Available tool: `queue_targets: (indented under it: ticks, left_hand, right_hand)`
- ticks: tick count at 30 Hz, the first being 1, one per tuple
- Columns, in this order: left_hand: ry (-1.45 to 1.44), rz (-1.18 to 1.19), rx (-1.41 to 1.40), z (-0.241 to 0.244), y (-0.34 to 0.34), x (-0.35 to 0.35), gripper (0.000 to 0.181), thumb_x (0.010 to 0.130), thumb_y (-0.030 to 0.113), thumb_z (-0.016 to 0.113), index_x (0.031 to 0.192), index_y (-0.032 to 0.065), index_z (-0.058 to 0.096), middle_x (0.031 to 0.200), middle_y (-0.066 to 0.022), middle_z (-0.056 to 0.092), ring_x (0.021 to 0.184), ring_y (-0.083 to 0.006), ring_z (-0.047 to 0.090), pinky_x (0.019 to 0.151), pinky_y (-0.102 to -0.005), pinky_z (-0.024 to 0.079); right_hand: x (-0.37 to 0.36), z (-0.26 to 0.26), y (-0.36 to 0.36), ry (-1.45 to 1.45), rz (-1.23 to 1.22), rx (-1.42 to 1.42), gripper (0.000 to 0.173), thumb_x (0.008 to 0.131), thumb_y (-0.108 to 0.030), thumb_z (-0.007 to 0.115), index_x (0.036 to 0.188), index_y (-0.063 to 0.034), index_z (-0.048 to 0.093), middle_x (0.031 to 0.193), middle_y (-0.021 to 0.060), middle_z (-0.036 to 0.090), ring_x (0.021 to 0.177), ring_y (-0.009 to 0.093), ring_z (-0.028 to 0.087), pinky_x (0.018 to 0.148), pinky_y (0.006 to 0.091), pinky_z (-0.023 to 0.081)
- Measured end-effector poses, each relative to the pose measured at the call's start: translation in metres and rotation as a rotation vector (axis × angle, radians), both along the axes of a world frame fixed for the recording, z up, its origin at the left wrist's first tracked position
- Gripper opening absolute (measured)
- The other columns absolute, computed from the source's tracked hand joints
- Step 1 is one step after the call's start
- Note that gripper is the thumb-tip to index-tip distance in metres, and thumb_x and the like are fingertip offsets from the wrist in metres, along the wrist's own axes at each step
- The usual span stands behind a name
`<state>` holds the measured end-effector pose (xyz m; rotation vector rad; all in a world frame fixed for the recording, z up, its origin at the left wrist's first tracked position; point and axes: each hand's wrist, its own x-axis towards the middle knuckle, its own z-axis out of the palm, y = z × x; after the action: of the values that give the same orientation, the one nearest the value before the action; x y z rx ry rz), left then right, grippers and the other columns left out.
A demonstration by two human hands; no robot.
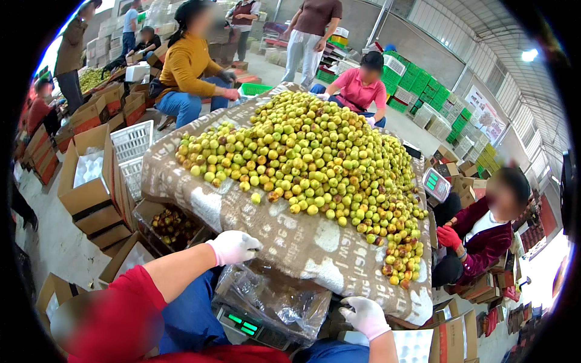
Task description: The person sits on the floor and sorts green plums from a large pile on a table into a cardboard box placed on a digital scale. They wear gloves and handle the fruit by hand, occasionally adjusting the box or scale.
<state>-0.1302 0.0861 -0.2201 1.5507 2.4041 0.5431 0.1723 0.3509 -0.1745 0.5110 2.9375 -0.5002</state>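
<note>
A large heap of green and reddish-brown jujube-like fruits (317,159) lies on a table covered by a brown and white patterned blanket (272,227). My left hand (234,247), in a white glove, is at the blanket's near edge, fingers slightly curled, holding nothing visible. Between my hands, a plastic-lined box (277,299) rests on a digital scale (247,327) with a lit green display. My right hand (365,316), also in a white glove, hovers right of the box with thumb and fingers apart and nothing between them.
A box of darker fruits (174,227) stands under the table's left side. Cardboard cartons (88,190) are stacked at left, more cartons (454,336) at lower right. A white molded tray (413,345) lies by my right forearm. Co-workers (488,231) sit around the table; another scale (436,185) stands at right.
</note>
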Motion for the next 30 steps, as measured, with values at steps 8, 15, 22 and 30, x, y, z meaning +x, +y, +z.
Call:
queue_targets:
  ticks: [8,15,22,30]
  left_hand:
    - [-0.144,0.214,0.183,-0.035,-0.012,-0.052,0.024,0.084,0.019,0.058,0.100,0.0038,0.067,0.096,-0.0173,0.067,0.091,-0.0346,0.064,0.082,-0.0388,0.050]
    - [-0.184,0.239,0.148,-0.034,-0.007,-0.052,0.024,0.084,0.019,0.058,0.100,0.0039,0.068,0.096,-0.0181,0.067,0.092,-0.0340,0.064,0.083,-0.0384,0.050]
    - [-0.147,0.329,0.183,-0.040,-0.004,-0.055,0.022,0.081,0.016,0.057,0.097,0.0036,0.067,0.092,-0.0181,0.067,0.090,-0.0346,0.064,0.080,-0.0380,0.050]
    - [-0.132,0.609,0.452,0.013,0.042,-0.142,0.023,0.087,0.012,0.053,0.103,0.0019,0.066,0.098,-0.0149,0.069,0.091,-0.0266,0.065,0.085,-0.0338,0.050]
  right_hand:
    - [0.007,-0.024,0.082,0.360,-0.227,0.177,0.017,0.079,-0.022,0.065,0.087,-0.0071,0.069,0.085,0.0138,0.066,0.084,0.033,0.063,0.077,0.0413,0.050]
    - [-0.002,-0.079,0.116,0.355,-0.375,0.244,0.015,0.078,-0.019,0.064,0.083,-0.0048,0.067,0.082,0.0153,0.064,0.082,0.035,0.062,0.073,0.0428,0.049]
    - [-0.009,-0.081,0.114,0.426,-0.386,0.245,0.014,0.076,-0.019,0.066,0.076,-0.0050,0.065,0.076,0.0122,0.063,0.075,0.034,0.062,0.068,0.0429,0.050]
    - [-0.015,-0.083,0.110,0.447,-0.448,0.272,0.014,0.073,-0.020,0.069,0.077,-0.0069,0.066,0.075,0.0110,0.063,0.074,0.032,0.062,0.065,0.0421,0.050]
